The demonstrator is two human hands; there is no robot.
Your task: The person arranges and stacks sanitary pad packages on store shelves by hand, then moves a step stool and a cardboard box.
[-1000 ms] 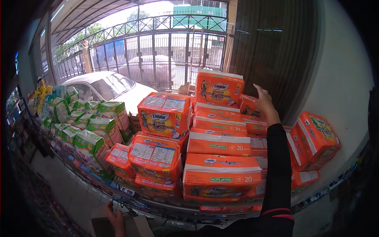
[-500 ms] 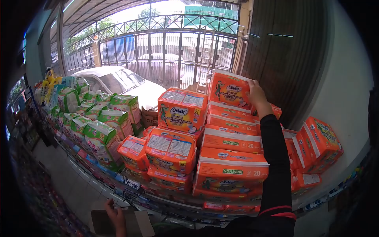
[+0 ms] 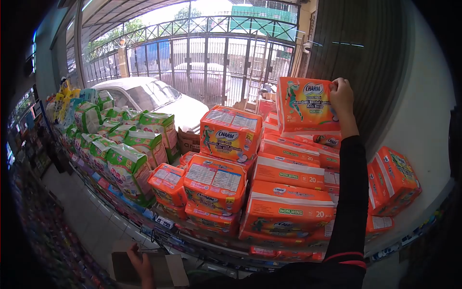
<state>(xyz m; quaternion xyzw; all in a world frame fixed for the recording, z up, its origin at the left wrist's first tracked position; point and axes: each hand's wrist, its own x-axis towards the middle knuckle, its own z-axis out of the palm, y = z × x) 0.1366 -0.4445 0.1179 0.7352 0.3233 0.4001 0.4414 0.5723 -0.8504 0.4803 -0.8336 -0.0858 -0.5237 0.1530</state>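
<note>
My right hand (image 3: 342,98) grips the upper right edge of an orange pack of Charm sanitary pads (image 3: 308,108). The pack stands upright above the back of the stack, its printed front facing me. Below it are rows of similar orange pad packs (image 3: 288,212), some marked "NON WING". Low on the left, my left hand (image 3: 139,266) is held in the air with nothing in it, its fingers apart. An open cardboard box (image 3: 175,270) is just behind that hand.
Green-and-white packs (image 3: 127,171) fill the left of the display. More orange packs (image 3: 392,180) lean against the right wall. A brown carton (image 3: 188,141) sits behind the middle stack. Beyond the glass are a white car (image 3: 144,98) and a metal gate (image 3: 211,62).
My right hand has lifted the orange pack and moved it right, turning its front more toward me. My left hand has barely moved. The view has shifted slightly.
</note>
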